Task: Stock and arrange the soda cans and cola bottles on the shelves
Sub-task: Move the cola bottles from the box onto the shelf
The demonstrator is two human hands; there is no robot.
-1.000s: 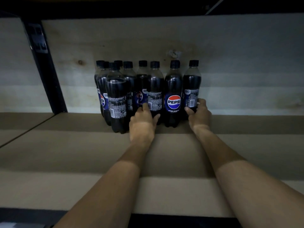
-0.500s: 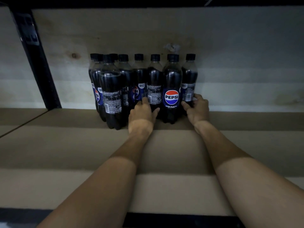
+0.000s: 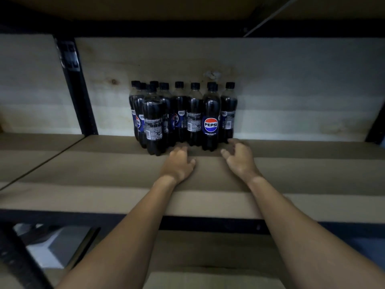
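Several dark Pepsi cola bottles with black caps stand packed together at the back of a brown shelf board, against the pale wooden back wall. My left hand lies just in front of the group, fingers relaxed and empty, its fingertips near the base of the middle bottles. My right hand hovers to the right of the front bottle with the Pepsi logo facing me, fingers loosely spread and holding nothing. Neither hand grips a bottle.
A black upright post stands at the back left of the shelf. The shelf's dark front rail runs below my forearms, with a lower shelf board beneath it. The shelf above hangs close overhead.
Both hands have let go of the bottles and drawn back toward me. The view has pulled back and down, so the shelf's front rail and lower level now show.
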